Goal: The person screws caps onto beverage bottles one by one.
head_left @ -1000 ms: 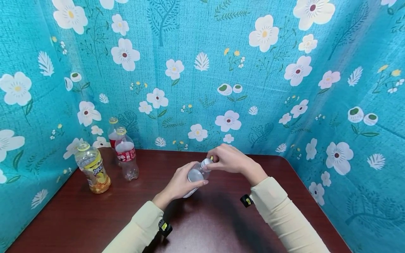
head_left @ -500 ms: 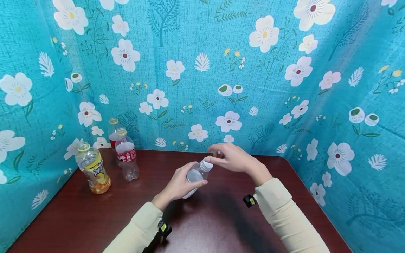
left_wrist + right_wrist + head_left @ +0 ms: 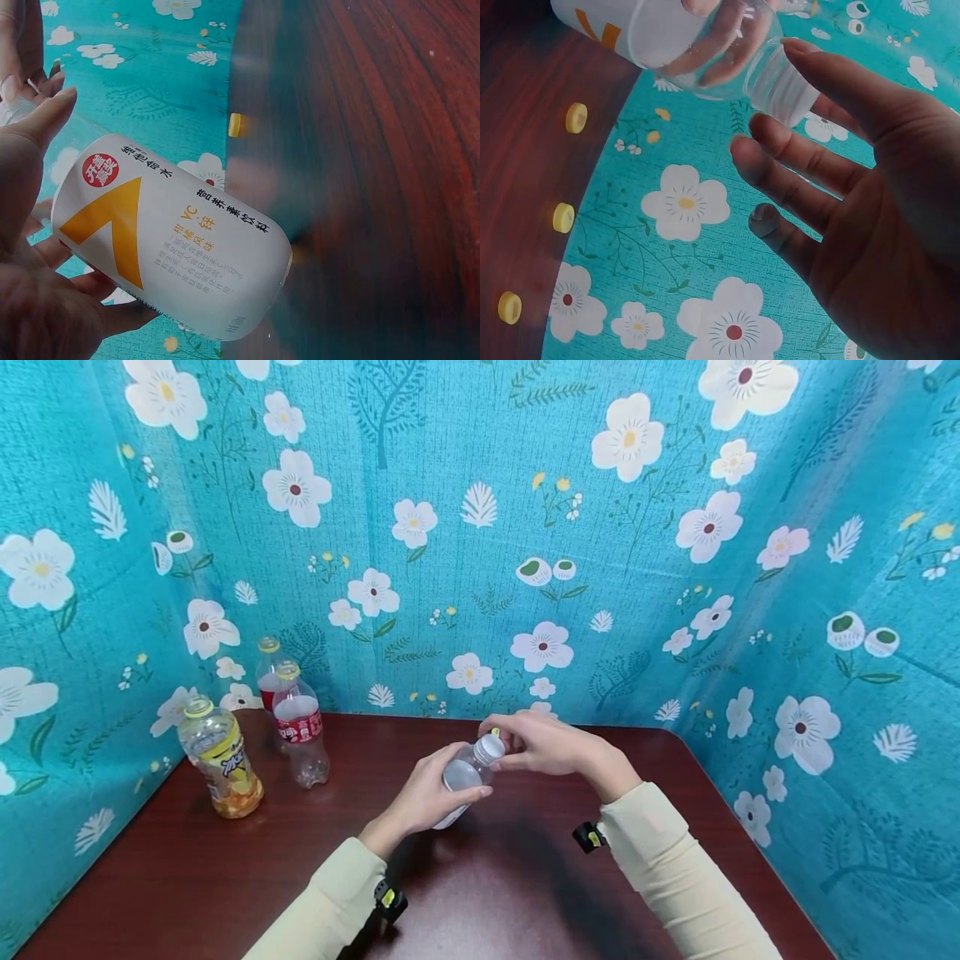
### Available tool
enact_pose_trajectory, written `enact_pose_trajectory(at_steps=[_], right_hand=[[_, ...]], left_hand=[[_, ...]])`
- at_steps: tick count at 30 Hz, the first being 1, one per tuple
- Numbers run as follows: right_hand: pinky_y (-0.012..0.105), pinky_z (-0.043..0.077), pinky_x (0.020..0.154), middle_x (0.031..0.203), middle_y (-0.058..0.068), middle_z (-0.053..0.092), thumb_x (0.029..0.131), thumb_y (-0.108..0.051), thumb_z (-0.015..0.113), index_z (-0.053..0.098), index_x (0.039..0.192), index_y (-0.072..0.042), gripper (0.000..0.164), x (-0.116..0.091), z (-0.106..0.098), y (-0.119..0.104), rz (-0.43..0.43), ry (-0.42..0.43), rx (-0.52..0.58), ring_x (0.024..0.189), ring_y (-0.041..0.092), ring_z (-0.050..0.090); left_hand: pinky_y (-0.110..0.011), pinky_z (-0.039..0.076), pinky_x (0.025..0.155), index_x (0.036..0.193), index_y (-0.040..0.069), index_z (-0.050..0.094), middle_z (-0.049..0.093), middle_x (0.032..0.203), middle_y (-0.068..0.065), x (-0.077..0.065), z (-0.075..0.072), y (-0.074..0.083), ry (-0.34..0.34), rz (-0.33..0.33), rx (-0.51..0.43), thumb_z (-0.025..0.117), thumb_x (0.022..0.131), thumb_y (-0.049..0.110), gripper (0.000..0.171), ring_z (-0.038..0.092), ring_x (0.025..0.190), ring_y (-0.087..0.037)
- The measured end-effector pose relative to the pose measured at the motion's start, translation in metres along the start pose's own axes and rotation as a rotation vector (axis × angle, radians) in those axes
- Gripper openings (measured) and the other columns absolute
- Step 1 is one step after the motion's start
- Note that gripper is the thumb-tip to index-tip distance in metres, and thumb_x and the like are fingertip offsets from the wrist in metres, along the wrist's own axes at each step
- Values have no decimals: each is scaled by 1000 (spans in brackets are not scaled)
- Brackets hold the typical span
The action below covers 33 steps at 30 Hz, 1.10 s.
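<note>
Right hand (image 3: 553,745) has shifted, thumb lower beside the white cap (image 3: 491,747); whether it grips, I cannot tell.
Bottle (image 3: 180,240), reading “VC·锌 柑橘风味”, tilts in the left hand (image 3: 429,791); three other bottles (image 3: 299,728) stand left, three yellow caps (image 3: 564,218) lie apart.

My head view is bright, glare on the table (image 3: 468,906); the right hand (image 3: 877,202) looks shadowed, perhaps slightly soft, up close.

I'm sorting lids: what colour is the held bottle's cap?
The cap is white, clearest in the head view.
</note>
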State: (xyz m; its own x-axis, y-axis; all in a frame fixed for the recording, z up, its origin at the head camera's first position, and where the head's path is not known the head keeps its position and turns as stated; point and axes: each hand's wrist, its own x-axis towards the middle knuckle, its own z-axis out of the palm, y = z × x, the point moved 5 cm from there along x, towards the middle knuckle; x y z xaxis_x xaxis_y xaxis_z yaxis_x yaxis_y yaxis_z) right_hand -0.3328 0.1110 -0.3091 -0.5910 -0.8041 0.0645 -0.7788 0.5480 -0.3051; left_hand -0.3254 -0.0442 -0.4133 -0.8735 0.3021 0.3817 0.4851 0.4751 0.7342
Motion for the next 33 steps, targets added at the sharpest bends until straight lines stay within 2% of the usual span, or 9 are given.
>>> enact_pose_trajectory(at_steps=[5,8,11,13,16,19,22,29,33], right_hand=[[24,39,50,63,-7,51,86,-48,62,59,99,-25,26,1,-1,1,92,64,-99,55,7,47],[25,34,43,55,-9,45,85,-61,55,59,78,-28,34,1,-2,4,170,106,-191,49,6,42],[26,31,40,50,-8,41,83,-66,51,59,67,-27,43,-1,-4,7,210,122,-219,46,8,40],[27,33,41,51,-9,44,83,-67,51,64,71,-28,43,-3,-5,9,217,115,-188,47,8,42],[26,41,48,62,-13,53,83,-64,53,66,94,-29,39,-4,-7,10,199,86,-132,55,6,49],[24,47,61,81,-15,59,85,-54,60,56,122,-29,45,-4,-7,7,141,49,-67,69,2,56],[24,49,69,89,-12,58,86,-43,64,46,135,-28,54,-4,-6,2,75,8,-17,76,1,58],[23,49,65,83,-10,56,88,-32,66,53,125,-24,41,-1,-1,-5,3,-16,-16,73,4,57],[24,45,57,72,-7,56,88,-35,65,59,112,-22,28,1,0,-4,20,19,-55,62,7,53]], left_hand=[[-25,50,69,127,27,50,59,114,8,-1,0,2,-5,0,5,74,73,52,65,56,90,-8],[-24,50,68,128,25,50,59,114,6,-1,0,3,-2,12,14,74,73,51,65,56,90,-8],[-24,50,69,128,25,50,59,113,8,-1,-1,4,4,14,25,74,73,51,66,56,91,-7],[-24,50,69,129,25,50,58,113,10,-1,-1,3,11,11,30,74,73,52,67,56,91,-7],[-25,50,69,128,25,50,58,113,10,0,-2,1,15,12,22,74,73,53,66,56,90,-8],[-26,50,69,127,27,50,58,112,11,1,-2,1,17,24,12,74,73,53,65,56,90,-7],[-26,50,70,127,29,50,58,113,13,2,-2,0,12,31,6,74,73,53,64,56,90,-7],[-26,51,69,129,28,48,58,115,9,0,1,-2,-21,13,-13,72,73,55,67,58,90,-10],[-25,51,69,129,27,48,58,116,6,0,1,-1,-24,13,-12,72,73,56,67,58,91,-11]])
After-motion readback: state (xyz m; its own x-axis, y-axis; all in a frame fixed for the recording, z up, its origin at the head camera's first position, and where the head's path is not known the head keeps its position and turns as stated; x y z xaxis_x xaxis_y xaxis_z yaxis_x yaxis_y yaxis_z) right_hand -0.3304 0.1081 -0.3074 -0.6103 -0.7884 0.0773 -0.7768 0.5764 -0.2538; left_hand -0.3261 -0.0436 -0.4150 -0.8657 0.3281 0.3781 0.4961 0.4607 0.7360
